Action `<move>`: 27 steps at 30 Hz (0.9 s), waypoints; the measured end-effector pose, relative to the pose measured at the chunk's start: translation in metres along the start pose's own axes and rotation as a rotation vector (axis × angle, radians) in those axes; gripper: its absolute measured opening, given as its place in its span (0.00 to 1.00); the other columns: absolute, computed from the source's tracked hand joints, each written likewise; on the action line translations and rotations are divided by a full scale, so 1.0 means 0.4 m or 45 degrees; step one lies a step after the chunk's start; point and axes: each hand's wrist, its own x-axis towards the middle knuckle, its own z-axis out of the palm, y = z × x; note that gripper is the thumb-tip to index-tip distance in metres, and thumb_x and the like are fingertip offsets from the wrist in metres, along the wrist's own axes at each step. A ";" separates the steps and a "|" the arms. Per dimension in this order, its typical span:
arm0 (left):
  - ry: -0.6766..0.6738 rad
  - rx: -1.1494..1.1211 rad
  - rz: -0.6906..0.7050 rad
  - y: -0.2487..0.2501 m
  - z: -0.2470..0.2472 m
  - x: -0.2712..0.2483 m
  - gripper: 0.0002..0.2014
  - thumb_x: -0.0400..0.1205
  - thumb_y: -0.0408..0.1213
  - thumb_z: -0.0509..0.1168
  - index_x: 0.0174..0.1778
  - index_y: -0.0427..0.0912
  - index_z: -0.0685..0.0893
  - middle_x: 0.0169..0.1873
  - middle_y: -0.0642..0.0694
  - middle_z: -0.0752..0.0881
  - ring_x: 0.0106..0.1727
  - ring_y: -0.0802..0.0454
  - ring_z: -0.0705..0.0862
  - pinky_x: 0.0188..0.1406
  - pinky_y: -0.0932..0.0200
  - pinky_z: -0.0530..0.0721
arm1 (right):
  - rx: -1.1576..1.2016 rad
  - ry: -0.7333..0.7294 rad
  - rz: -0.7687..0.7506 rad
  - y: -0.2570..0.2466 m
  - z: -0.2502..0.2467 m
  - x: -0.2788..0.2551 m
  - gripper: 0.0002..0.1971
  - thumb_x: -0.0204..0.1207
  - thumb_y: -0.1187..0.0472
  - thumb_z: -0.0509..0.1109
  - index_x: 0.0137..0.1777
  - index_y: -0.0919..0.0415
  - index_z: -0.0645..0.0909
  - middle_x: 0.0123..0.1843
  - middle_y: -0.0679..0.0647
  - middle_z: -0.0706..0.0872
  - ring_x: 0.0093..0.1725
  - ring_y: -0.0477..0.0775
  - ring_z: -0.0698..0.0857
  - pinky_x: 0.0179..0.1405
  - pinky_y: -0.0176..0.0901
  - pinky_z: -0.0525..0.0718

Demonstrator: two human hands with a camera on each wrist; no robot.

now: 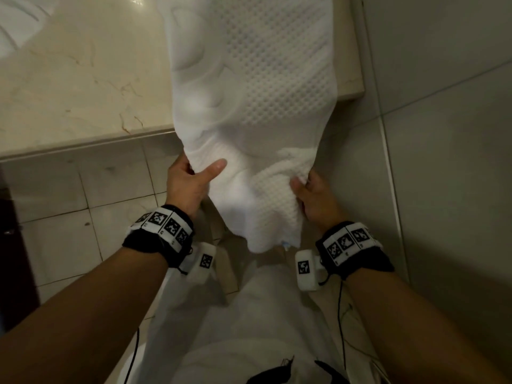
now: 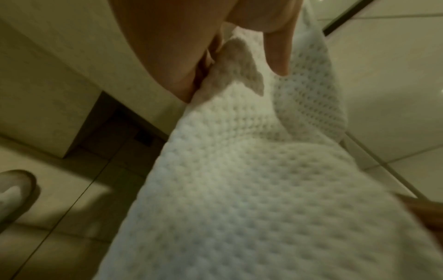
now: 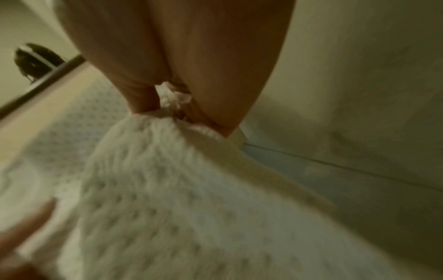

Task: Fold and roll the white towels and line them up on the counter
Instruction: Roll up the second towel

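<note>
A white waffle-weave towel (image 1: 249, 87) lies lengthwise over the right end of the marble counter (image 1: 83, 79), its near end hanging off the front edge. My left hand (image 1: 191, 176) grips the towel's left side just past the counter edge, thumb on top. My right hand (image 1: 310, 189) pinches a bunch of cloth at the right side. A loose flap (image 1: 266, 225) droops between my wrists. In the left wrist view the towel (image 2: 239, 189) runs below my fingers (image 2: 278, 51). In the right wrist view the cloth (image 3: 172, 98) is bunched between my fingers.
A tiled wall (image 1: 443, 134) stands close to the right of the counter's end. Pale floor tiles (image 1: 83, 217) lie below the counter edge at left. A dark cabinet or door edge (image 1: 13, 259) is at the far left. A slipper toe (image 2: 14, 193) shows on the floor.
</note>
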 end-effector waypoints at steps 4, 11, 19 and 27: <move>-0.038 -0.070 -0.203 -0.046 0.009 -0.006 0.22 0.74 0.34 0.80 0.65 0.42 0.87 0.60 0.45 0.92 0.63 0.45 0.90 0.70 0.37 0.84 | 0.195 -0.018 -0.060 -0.051 0.026 -0.052 0.26 0.77 0.58 0.66 0.74 0.67 0.72 0.62 0.56 0.87 0.61 0.52 0.88 0.62 0.47 0.86; -0.173 -0.074 -0.545 -0.118 0.023 -0.062 0.12 0.80 0.34 0.75 0.57 0.50 0.87 0.59 0.46 0.92 0.62 0.44 0.89 0.73 0.36 0.81 | 0.360 -0.086 -0.108 -0.119 0.043 -0.097 0.25 0.82 0.66 0.68 0.77 0.68 0.68 0.64 0.59 0.87 0.61 0.55 0.89 0.54 0.45 0.88; -0.143 -0.414 -0.333 0.027 0.059 -0.042 0.17 0.77 0.35 0.72 0.62 0.39 0.88 0.58 0.38 0.91 0.60 0.38 0.89 0.63 0.41 0.87 | 0.246 -0.246 -0.245 -0.158 0.036 -0.108 0.50 0.64 0.79 0.75 0.85 0.63 0.56 0.79 0.65 0.75 0.75 0.61 0.79 0.66 0.52 0.83; -0.379 -0.505 -0.324 0.076 0.028 -0.088 0.38 0.68 0.29 0.79 0.76 0.30 0.77 0.70 0.29 0.82 0.73 0.29 0.80 0.73 0.31 0.78 | 0.379 -0.053 -0.295 -0.202 0.040 -0.106 0.41 0.70 0.76 0.68 0.82 0.52 0.61 0.74 0.61 0.81 0.73 0.62 0.80 0.67 0.58 0.83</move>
